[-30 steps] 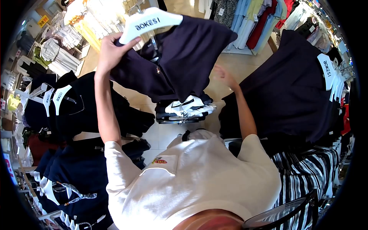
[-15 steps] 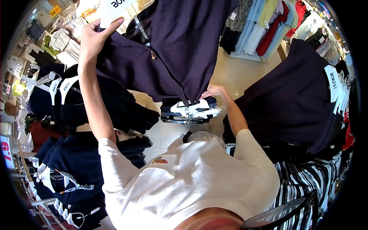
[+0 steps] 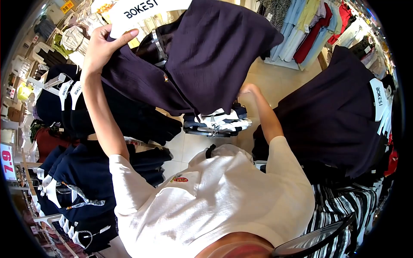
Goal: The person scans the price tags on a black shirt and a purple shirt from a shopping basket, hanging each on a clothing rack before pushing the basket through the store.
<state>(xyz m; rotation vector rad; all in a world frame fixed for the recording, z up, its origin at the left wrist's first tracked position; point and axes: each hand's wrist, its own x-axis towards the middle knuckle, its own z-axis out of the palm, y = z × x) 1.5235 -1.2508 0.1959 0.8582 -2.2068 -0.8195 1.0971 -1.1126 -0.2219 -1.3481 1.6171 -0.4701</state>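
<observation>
A clothing shop: garment racks [image 3: 301, 30], branded hangers [image 3: 378, 103], a price sign [image 3: 7, 161].

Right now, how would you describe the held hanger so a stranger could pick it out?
At the top of the view, above the racks of dark tops, the left hand holds up a dark purple top. Its shoulder hangs on a white hanger printed BOKESI. Other white hangers bear the same word, but only this one is held in a hand.

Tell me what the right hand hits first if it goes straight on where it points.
Most likely the lower edge of the dark purple shirt on the white hanger: the right hand points up and forward at it. The hand is blurred, so depth is uncertain.
</observation>
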